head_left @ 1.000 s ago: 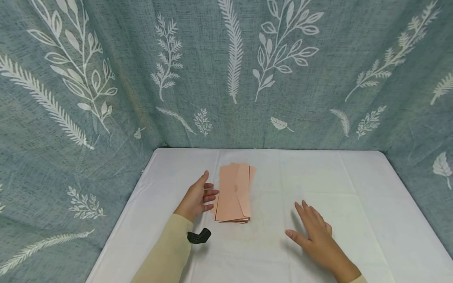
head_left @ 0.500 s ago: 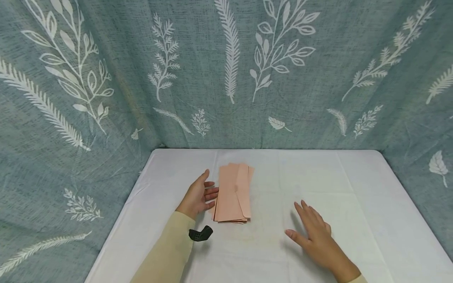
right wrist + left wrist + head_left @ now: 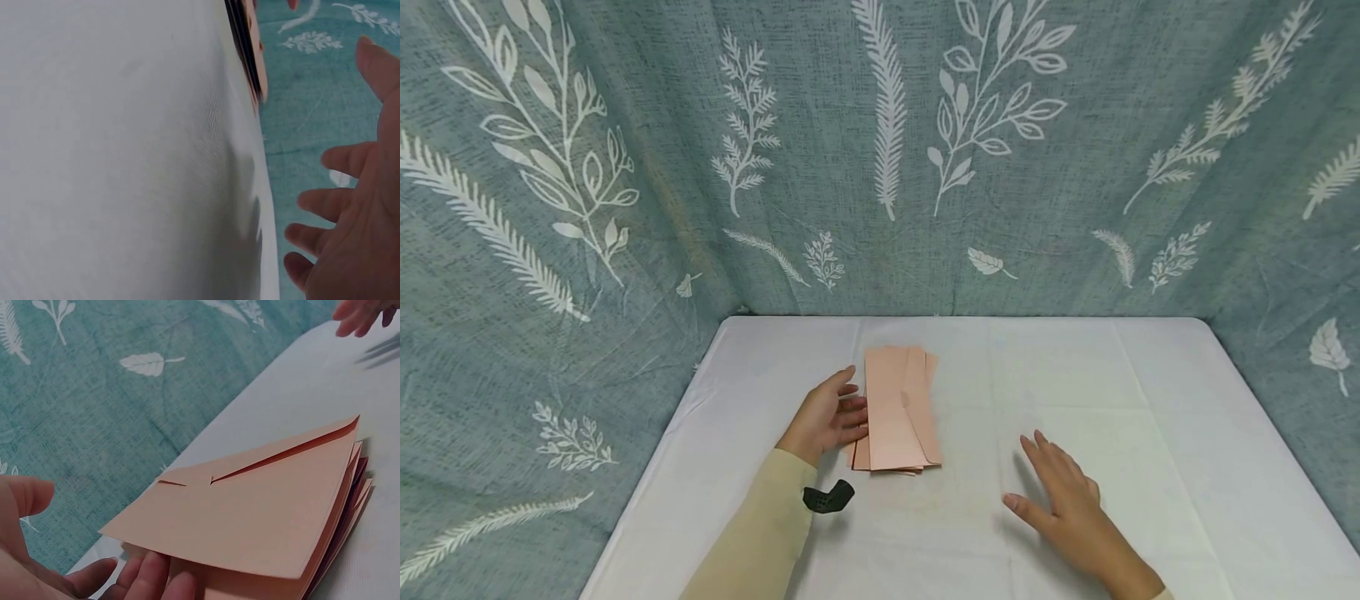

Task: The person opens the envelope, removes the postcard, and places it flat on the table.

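A stack of peach envelopes [image 3: 898, 417] lies on the white table, its top one flap side up and shifted slightly to the right of those beneath. My left hand [image 3: 829, 419] is at the stack's left edge. Its fingertips [image 3: 153, 572] touch the long edge of the top envelope [image 3: 250, 512], while the thumb stays raised and apart from the paper. To the right of the stack, my right hand [image 3: 1063, 508] holds nothing, with its fingers spread above the cloth. In the right wrist view that hand [image 3: 350, 212] shows relaxed fingers, and the stack [image 3: 250, 56] appears edge-on.
A white cloth [image 3: 985, 533] covers the table. Behind it and along both sides hangs a blue-green curtain [image 3: 820, 150] with white leaf prints. A black device [image 3: 829, 497] sits at my left wrist.
My left hand has moved slightly right, and the top envelope has slid and turned a little to the right over the stack. The right hand has hardly moved.
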`<move>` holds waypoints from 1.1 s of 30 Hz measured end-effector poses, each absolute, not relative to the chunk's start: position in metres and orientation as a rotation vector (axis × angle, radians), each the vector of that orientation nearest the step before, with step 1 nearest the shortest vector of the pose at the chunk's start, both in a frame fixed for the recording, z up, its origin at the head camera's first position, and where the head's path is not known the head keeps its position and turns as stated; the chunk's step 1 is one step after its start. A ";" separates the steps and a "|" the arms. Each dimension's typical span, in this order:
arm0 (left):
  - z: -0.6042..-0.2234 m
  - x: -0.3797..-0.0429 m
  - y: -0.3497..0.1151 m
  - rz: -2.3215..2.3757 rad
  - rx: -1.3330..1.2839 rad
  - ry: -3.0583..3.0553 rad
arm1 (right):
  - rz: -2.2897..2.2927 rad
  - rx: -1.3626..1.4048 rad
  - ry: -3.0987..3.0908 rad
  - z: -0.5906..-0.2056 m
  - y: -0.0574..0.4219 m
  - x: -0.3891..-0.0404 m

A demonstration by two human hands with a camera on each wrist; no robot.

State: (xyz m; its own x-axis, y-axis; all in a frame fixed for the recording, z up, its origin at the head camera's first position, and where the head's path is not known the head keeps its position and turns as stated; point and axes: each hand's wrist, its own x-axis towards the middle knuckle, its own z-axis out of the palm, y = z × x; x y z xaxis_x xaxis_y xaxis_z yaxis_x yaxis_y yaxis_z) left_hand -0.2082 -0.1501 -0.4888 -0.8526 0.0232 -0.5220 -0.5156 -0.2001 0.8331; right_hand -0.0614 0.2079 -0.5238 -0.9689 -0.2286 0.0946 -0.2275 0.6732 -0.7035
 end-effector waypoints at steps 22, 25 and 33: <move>-0.507 -0.210 -0.136 2.003 -0.448 1.921 | -1.184 -0.411 2.843 -0.527 0.194 -0.043; -0.507 -0.208 -0.135 1.991 -0.439 1.948 | -1.178 -0.408 2.835 -0.527 0.194 -0.043; -0.505 -0.204 -0.132 1.965 -0.386 2.009 | -1.147 -0.357 2.804 -0.526 0.194 -0.045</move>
